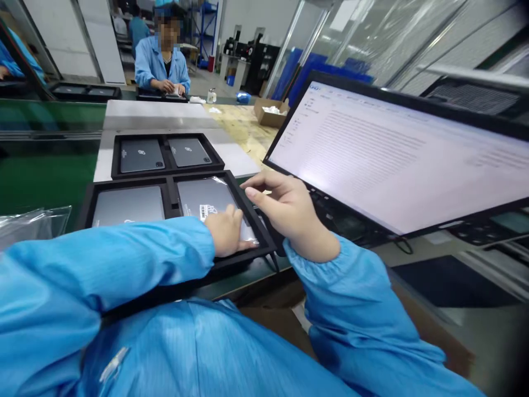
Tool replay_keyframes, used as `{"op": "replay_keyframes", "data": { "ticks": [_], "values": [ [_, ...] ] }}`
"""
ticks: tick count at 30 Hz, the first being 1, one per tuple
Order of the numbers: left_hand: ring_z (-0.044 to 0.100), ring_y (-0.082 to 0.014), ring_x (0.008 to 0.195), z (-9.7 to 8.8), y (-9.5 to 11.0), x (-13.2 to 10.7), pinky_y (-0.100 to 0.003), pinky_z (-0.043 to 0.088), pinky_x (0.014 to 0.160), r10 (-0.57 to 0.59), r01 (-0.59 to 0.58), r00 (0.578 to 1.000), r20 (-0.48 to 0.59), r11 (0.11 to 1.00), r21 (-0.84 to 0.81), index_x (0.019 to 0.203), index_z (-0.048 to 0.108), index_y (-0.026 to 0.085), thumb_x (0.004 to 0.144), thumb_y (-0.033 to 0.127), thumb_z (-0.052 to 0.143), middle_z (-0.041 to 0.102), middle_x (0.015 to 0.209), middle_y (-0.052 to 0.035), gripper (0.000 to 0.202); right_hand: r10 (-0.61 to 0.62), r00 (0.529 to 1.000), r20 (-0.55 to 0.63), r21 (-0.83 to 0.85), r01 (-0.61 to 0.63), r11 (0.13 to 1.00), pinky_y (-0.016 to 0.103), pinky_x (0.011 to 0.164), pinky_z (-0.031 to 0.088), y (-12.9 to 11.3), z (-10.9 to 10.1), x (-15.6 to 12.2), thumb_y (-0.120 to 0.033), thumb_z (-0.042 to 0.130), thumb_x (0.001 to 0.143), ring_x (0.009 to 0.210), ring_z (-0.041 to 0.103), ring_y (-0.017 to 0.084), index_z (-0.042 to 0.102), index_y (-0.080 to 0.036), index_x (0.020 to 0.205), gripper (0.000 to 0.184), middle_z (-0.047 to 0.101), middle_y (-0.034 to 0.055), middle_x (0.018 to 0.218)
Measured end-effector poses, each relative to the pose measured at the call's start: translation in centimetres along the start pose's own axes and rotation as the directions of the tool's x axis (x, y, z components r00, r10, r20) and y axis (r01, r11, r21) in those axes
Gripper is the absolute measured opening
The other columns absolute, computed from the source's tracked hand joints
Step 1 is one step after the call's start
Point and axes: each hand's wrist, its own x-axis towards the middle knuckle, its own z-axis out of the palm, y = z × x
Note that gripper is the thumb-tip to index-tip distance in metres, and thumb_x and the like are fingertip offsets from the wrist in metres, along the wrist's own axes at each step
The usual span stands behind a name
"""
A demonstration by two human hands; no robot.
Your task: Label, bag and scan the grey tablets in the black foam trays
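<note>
My left hand (226, 230) rests on a grey tablet (206, 193), in the right compartment of the near black tray (170, 203). Its fingers are partly bent and apart, one digit stretched towards the tablet's lower right corner. Clear shiny film shows at the tablet's edges, and a white barcode label (204, 212) is on its back. My right hand (291, 212) hovers by the tray's right edge, thumb and index fingertips almost together; whatever may be between them is too small to make out. Another grey tablet (129, 203) lies in the left compartment, partly behind my sleeve.
A second black tray (165, 173) with two tablets sits just beyond. To the right a large monitor (372, 149) stands close to my right hand. Clear plastic bags (37, 223) lie at left. Across the bench a co-worker (163, 66) handles something; a small cardboard box (270, 113) is nearby.
</note>
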Motion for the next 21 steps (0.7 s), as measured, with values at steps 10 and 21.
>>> {"op": "replay_keyframes", "data": {
  "ticks": [10,21],
  "values": [
    [0.071,-0.0304,0.084,-1.0,-9.9,-2.7,-0.041,0.054,0.08,-0.172,0.093,0.978,-0.118,0.866,-0.492,0.087,0.067,0.018,0.094,0.057,0.049,0.075,0.093,-0.0124,0.044,0.28,0.955,0.095,0.047,-0.286,0.957,0.027,0.063,0.054,3.8,0.4,1.5,-0.03,0.073,0.085,0.067,0.066,0.015,0.07,-0.017,0.088,0.014,0.072,0.0027,0.079],
    [0.072,-0.0296,0.101,0.5,-11.1,-5.4,-0.039,0.057,0.083,-0.345,0.05,0.932,-0.111,0.427,-0.903,0.112,0.067,0.016,0.079,0.064,0.069,0.075,0.107,-0.0111,0.059,0.578,0.757,0.306,0.04,-0.616,0.786,0.016,0.04,0.043,6.0,9.1,3.3,-0.007,0.081,0.079,0.044,0.058,0.01,0.053,-0.019,0.091,0.033,0.062,-0.006,0.052]
  ]
}}
